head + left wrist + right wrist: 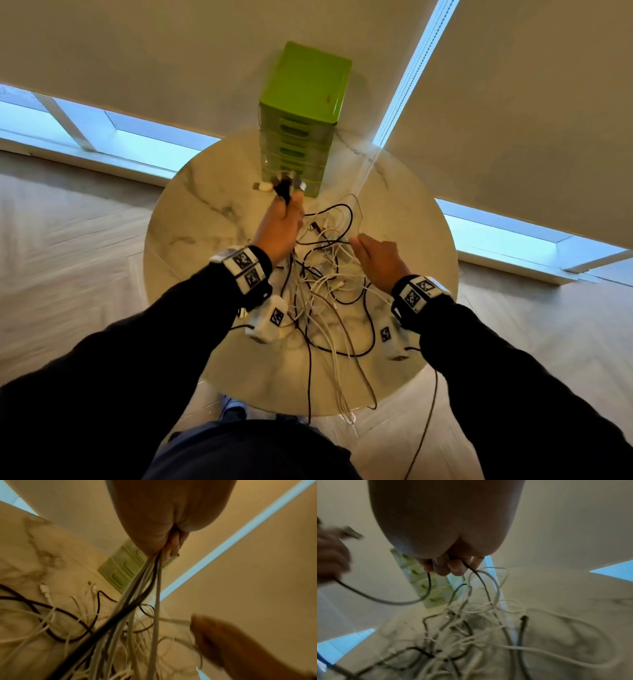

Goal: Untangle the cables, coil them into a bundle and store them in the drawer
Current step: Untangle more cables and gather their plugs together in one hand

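A tangle of black and white cables (325, 287) lies on the round marble table (191, 240). My left hand (284, 219) is raised and grips a bunch of cable ends, whose plugs (281, 185) stick out above the fist; the strands (137, 595) hang down from it to the pile. My right hand (373, 253) hovers over the right side of the tangle and pinches a black cable (481, 580) between curled fingers (453, 566). A green drawer unit (301, 116) stands at the table's far edge, all drawers closed.
Several cable ends (346, 407) hang over the table's near edge toward the wooden floor (68, 274). Roller blinds (513, 102) and a low window strip (120, 137) lie behind the table. A blind cord (370, 168) hangs right of the drawers.
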Available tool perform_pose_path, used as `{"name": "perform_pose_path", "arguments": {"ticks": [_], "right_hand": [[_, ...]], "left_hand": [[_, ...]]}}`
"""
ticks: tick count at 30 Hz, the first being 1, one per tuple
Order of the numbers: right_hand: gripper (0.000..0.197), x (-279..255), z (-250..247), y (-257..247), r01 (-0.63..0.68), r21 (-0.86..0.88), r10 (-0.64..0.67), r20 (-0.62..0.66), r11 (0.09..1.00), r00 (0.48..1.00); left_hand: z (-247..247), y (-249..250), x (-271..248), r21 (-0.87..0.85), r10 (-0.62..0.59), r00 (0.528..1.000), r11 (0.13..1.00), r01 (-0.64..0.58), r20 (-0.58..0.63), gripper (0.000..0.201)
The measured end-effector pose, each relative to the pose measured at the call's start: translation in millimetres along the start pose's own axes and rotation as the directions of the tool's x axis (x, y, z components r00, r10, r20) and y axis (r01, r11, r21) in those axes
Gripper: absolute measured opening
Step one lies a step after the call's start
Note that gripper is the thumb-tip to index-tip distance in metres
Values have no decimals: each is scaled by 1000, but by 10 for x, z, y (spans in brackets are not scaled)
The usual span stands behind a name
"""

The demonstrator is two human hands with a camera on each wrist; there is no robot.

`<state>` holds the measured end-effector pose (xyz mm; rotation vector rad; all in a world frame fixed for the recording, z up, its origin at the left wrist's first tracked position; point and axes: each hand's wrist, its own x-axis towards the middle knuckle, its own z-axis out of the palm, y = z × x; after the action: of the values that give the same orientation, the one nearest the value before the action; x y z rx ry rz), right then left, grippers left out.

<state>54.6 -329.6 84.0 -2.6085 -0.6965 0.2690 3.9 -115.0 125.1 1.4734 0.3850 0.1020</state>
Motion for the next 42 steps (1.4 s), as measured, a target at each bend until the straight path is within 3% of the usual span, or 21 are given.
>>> {"name": "perform_pose_path", "arguments": {"ticks": [3, 6, 8, 14, 17, 23, 26, 29, 31, 33, 36, 42], "right_hand": [[28, 93, -24, -365, 24, 183, -1, -127, 983, 992], [22, 99, -49, -624, 88, 245, -43, -182, 966, 982], [25, 74, -33, -708, 138, 271, -100, -147, 953, 984], [29, -31, 115, -603, 208, 249, -210, -18, 946, 978], [29, -110, 151, -459, 169, 152, -187, 116, 974, 975], [29, -190, 77, 8, 61, -105, -33, 250, 993, 968], [28, -99, -30, 127, -60, -188, 101, 216, 980, 971], [33, 140, -132, 28, -146, -128, 159, 94, 981, 983], [35, 270, -183, -139, -132, -15, 132, 19, 991, 991], [36, 316, -180, -318, -67, 60, 68, -19, 996, 998], [35, 265, -135, -560, 59, 110, -54, -53, 992, 997], [30, 188, -10, -731, 179, 231, -160, -98, 956, 982]], "left_hand": [[141, -237, -71, 196, -111, 993, 975, 100, 45, 32], [175, -255, -97, 207, -207, 977, 959, 192, 53, 47], [186, -176, -118, 113, -217, 974, 971, 209, 67, 51], [171, -19, -10, -282, -212, 976, 935, 215, 42, 37], [125, 55, 57, -420, -176, 984, 891, 172, 28, 33], [-224, 257, 192, -454, -64, 998, 889, 63, 15, 31], [-241, 306, 120, -323, -31, 982, 942, 92, 188, 30], [-74, 217, -42, 65, -92, 936, 995, 74, 339, 31], [43, 126, -98, 169, -120, 948, 983, 72, 294, 32], [125, 41, -101, 163, -157, 969, 979, 126, 191, 33], [173, -36, -75, 60, -196, 976, 980, 191, 95, 36], [204, 11, -13, -229, -203, 978, 951, 209, 50, 41]]}}
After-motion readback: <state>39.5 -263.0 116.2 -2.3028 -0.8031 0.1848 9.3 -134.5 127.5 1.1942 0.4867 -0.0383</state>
